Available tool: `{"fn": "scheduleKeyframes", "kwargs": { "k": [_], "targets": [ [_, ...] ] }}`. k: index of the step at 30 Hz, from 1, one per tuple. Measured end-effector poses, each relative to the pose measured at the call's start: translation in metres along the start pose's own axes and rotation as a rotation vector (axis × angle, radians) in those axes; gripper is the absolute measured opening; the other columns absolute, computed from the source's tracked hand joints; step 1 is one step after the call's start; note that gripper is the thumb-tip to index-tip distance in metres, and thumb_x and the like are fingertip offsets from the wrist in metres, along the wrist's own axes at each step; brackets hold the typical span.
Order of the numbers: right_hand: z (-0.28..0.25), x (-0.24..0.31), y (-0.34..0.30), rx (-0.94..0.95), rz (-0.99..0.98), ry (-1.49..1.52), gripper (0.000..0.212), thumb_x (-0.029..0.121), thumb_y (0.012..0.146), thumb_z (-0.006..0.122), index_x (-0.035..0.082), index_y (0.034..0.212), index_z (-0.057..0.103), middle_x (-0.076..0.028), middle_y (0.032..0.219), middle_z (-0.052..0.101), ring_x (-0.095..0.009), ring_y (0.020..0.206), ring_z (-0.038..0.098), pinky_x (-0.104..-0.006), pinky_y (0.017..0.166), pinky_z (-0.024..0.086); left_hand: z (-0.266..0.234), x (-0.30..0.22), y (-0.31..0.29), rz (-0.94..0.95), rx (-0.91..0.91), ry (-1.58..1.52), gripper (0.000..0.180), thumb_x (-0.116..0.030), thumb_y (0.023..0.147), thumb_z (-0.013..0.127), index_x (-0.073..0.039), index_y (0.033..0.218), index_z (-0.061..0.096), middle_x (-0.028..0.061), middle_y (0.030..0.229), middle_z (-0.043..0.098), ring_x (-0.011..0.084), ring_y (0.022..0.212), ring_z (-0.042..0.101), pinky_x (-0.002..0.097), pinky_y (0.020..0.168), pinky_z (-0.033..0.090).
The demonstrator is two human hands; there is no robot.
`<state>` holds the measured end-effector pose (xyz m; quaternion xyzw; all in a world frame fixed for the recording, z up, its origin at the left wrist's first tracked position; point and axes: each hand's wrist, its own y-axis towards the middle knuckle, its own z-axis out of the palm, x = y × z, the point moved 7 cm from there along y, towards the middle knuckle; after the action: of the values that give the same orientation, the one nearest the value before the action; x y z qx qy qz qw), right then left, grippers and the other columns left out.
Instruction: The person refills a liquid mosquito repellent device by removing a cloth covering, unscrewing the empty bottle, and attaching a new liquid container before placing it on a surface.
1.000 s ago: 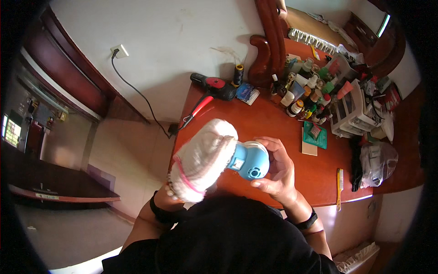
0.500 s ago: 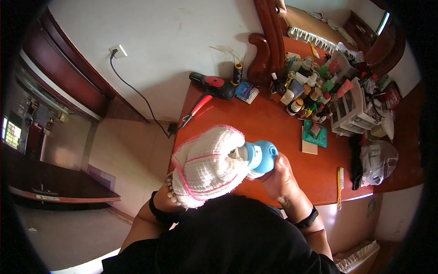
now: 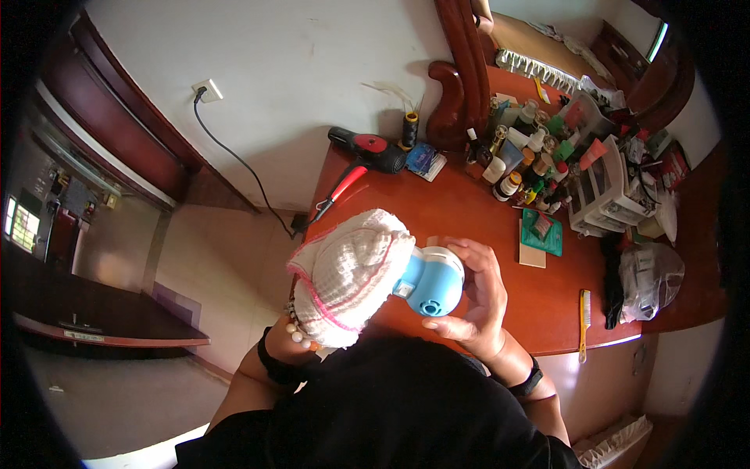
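Observation:
A white waffle-weave cloth with pink edging (image 3: 351, 270) covers my left hand (image 3: 301, 332), and its fingers are hidden. Out of the cloth's right side sticks a light-blue, round-topped bottle (image 3: 428, 285) with a white band, tilted over the near part of the dressing table. Through the cloth my left hand holds the bottle. My right hand (image 3: 484, 301) is curved loosely around the bottle's right side, with thumb and fingers apart. Its fingertips are by the white band and the thumb is below the blue top; whether they touch it I cannot tell.
On the reddish wooden dressing table (image 3: 484, 227) lie a black-and-red hair dryer (image 3: 367, 152), a thread spool (image 3: 409, 130) and a yellow comb (image 3: 583, 324). Several bottles (image 3: 523, 156) crowd before the mirror, beside a white drawer box (image 3: 613, 187). A cord (image 3: 234, 160) runs from a wall socket.
My right hand has loosened from the blue top, its fingers spreading. The bottle has turned so its top points lower, toward me. The cloth has shifted slightly left.

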<state>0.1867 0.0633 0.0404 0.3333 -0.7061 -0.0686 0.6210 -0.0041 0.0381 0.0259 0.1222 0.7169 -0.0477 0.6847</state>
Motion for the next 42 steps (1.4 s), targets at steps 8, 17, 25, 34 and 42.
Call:
{"fn": "scheduleKeyframes", "kwargs": {
  "k": [8, 17, 25, 34, 42],
  "targets": [
    [0.015, -0.017, -0.008, 0.015, 0.4, 0.765, 0.069, 0.03, 0.08, 0.077, -0.004, 0.131, 0.044, -0.016, 0.133, 0.05, -0.024, 0.124, 0.049, -0.0385, 0.107, 0.036, 0.012, 0.048, -0.013, -0.383, -0.035, -0.781, 0.068, -0.026, 0.093, 0.063, -0.002, 0.147, 0.03, 0.0155, 0.152, 0.033, 0.0205, 0.126, 0.052, 0.0298, 0.099, 0.049],
    [0.018, -0.031, -0.016, 0.033, 0.588, 0.826, 0.077, 0.049, 0.081, 0.072, -0.004, 0.131, 0.047, -0.009, 0.12, 0.058, -0.018, 0.11, 0.055, -0.0341, 0.099, 0.041, 0.013, 0.004, -0.001, 0.126, -0.032, 0.288, 0.05, -0.012, 0.092, 0.063, -0.004, 0.137, 0.043, 0.008, 0.108, 0.062, 0.0153, 0.1, 0.061, 0.0292, 0.085, 0.052],
    [0.011, -0.033, -0.013, -0.015, 0.523, 0.806, 0.083, 0.051, 0.08, 0.072, -0.004, 0.135, 0.044, -0.012, 0.13, 0.055, -0.021, 0.121, 0.052, -0.0362, 0.105, 0.038, 0.017, -0.041, 0.014, -0.123, -0.095, -0.241, 0.049, -0.006, 0.089, 0.062, -0.002, 0.135, 0.045, 0.0079, 0.1, 0.062, 0.0117, 0.082, 0.06, 0.0262, 0.072, 0.052],
    [0.01, -0.039, -0.014, 0.002, 0.592, 0.905, 0.091, 0.054, 0.077, 0.073, -0.002, 0.14, 0.038, -0.014, 0.133, 0.054, -0.026, 0.122, 0.053, -0.0444, 0.104, 0.042, 0.007, -0.008, 0.023, 0.117, -0.182, -0.25, 0.045, -0.018, 0.093, 0.059, -0.002, 0.134, 0.048, 0.0129, 0.116, 0.059, 0.0191, 0.09, 0.061, 0.0332, 0.07, 0.052],
    [0.009, -0.033, -0.006, -0.004, 0.593, 0.861, 0.091, 0.052, 0.073, 0.076, -0.002, 0.138, 0.041, -0.015, 0.133, 0.053, -0.027, 0.122, 0.054, -0.043, 0.104, 0.043, 0.016, -0.036, 0.018, 0.27, 0.03, -0.459, 0.035, -0.009, 0.082, 0.069, -0.003, 0.115, 0.06, 0.0112, 0.101, 0.062, 0.0169, 0.084, 0.062, 0.032, 0.069, 0.052]
  ]
}}
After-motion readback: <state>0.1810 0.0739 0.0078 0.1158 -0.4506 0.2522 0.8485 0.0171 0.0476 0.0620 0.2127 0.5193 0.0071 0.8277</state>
